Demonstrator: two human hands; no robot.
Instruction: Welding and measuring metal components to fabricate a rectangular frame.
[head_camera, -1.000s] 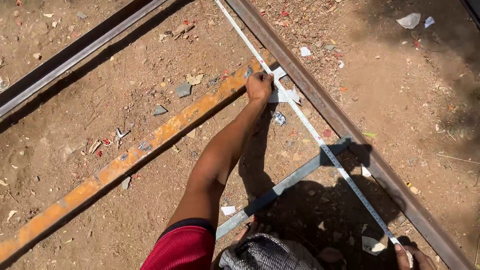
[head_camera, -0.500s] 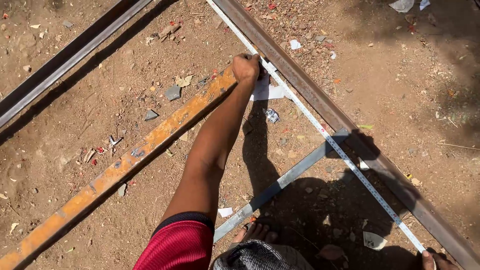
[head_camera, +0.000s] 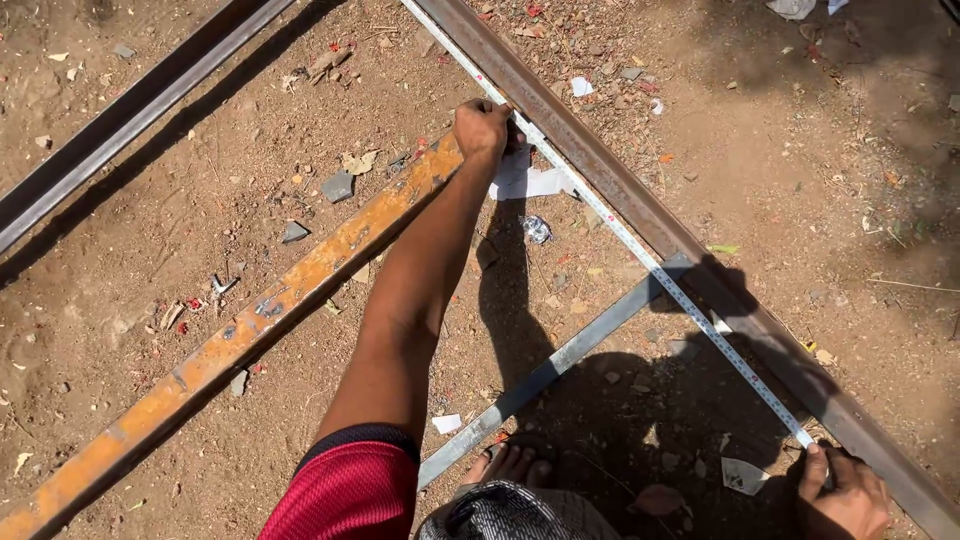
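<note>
Tape measure (head_camera: 650, 265) runs taut along the brown steel bar (head_camera: 600, 170); my left hand (head_camera: 483, 128) pinches it there, my right hand (head_camera: 845, 490) grips its near end.

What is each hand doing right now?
Left hand: closed, pressing the tape measure against the rusty steel beam.
Right hand: closed on the tape's near end.
</note>
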